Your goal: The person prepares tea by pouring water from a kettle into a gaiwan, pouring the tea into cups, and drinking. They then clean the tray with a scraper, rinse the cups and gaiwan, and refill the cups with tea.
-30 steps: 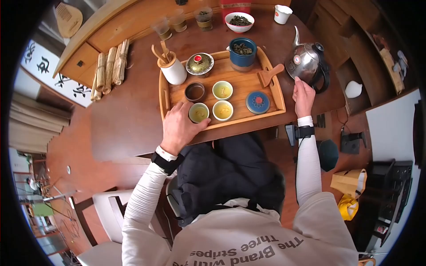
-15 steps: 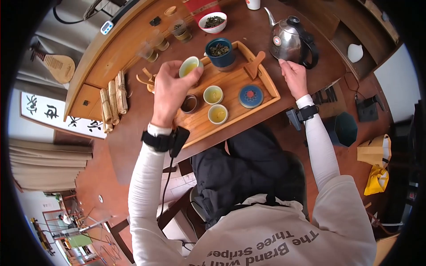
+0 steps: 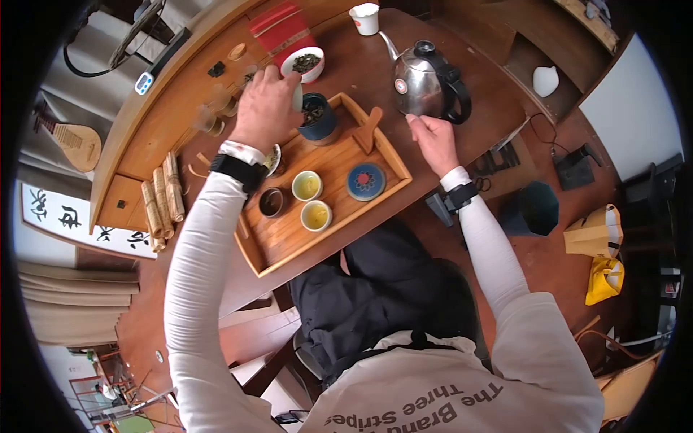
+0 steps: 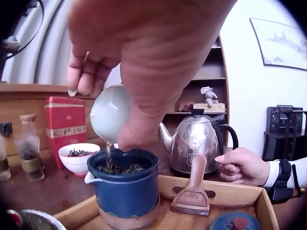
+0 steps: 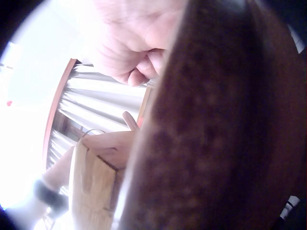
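My left hand [image 3: 263,108] grips a pale cup [image 4: 110,112], tilted over a blue pot [image 4: 125,191] of tea leaves. In the left wrist view a thin stream [image 4: 109,153] falls from the cup into the pot. My right hand [image 3: 435,144] rests on the table beside the steel kettle [image 3: 420,86], fingers loosely curled around nothing. On the wooden tray [image 3: 388,208] sit two cups of yellow liquid [image 3: 307,186] [image 3: 316,216], a dark cup [image 3: 272,203], a blue lid [image 3: 366,182] and a brown wooden tool [image 3: 369,131].
Behind the pot are a white bowl of leaves [image 3: 304,64] and a red box [image 3: 282,32]. A white cup [image 3: 365,19] stands at the back. Tied bamboo rolls [image 3: 164,195] lie at the left. My left arm partly hides a lidded bowl.
My left hand has lifted the cup from the tray's near left side, carried it up to the blue pot and tipped it. The right hand stays beside the kettle; the head view has shifted.
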A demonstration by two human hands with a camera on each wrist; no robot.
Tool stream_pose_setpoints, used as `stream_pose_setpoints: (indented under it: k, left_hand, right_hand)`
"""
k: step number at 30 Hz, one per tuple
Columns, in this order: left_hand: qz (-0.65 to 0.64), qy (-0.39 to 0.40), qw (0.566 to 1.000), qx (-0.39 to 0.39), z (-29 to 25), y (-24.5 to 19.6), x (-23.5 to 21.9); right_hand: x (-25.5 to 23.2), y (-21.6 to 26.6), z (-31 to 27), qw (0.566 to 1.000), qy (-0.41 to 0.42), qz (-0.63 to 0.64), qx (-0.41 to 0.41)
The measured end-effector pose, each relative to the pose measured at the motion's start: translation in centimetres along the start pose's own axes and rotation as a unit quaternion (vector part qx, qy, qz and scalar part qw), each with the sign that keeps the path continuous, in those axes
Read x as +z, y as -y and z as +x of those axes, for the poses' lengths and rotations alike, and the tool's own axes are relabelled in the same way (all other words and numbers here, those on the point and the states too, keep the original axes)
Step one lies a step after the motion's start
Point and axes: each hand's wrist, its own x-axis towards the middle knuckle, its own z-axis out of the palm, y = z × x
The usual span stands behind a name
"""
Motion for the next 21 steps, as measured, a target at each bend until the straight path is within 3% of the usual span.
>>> stream_pose_setpoints:
  k: [2,5,6,8,9,10,12,15,17,19,21]
  left_hand:
    - [0.023,-0.018,0.999,0.019,0.5,-0.5,-1.8]
    - [0.073,-0.14,0.982,0.099,0.7,-0.7,-4.2]
    - [0.075,-0.135,0.984,0.093,0.3,-0.6,-4.2]
    - [-0.03,-0.183,0.982,0.028,-0.6,-0.2,-4.0]
    - [-0.088,-0.187,0.978,-0.04,-1.3,-0.3,-3.5]
    - [-0.084,-0.181,0.978,-0.054,-2.8,-0.1,-3.5]
    - [-0.241,-0.128,0.937,-0.218,-5.6,-0.2,-3.8]
    - [-0.332,-0.119,0.882,-0.314,-12.5,-1.6,-3.1]
    - [-0.391,-0.102,0.858,-0.318,-17.8,-2.3,-1.2]
    - [-0.306,-0.075,0.89,-0.328,-21.8,-3.3,0.4]
    - [-0.292,-0.015,0.876,-0.384,-23.9,-4.2,0.8]
  right_hand:
    - [-0.2,0.3,0.0,1.0,0.005,-0.012,0.02]
    - [0.0,0.2,0.0,1.0,-0.001,0.002,0.028]
    - [0.0,0.1,0.0,0.999,0.0,0.004,0.039]
    - [0.2,-0.3,0.1,0.999,-0.007,0.025,0.037]
    - [0.2,-0.4,0.0,0.998,-0.004,0.045,0.052]
    - [0.0,-0.9,0.2,0.997,-0.002,0.039,0.065]
    - [0.1,-0.9,0.1,0.995,-0.006,0.064,0.075]
    - [-0.2,-1.2,0.2,0.996,0.002,0.051,0.07]
    - [0.3,-2.0,0.1,0.995,0.009,0.086,0.041]
    - [0.2,-2.3,0.1,0.996,0.014,0.078,0.043]
    - [0.3,-1.8,0.0,0.995,0.011,0.08,0.065]
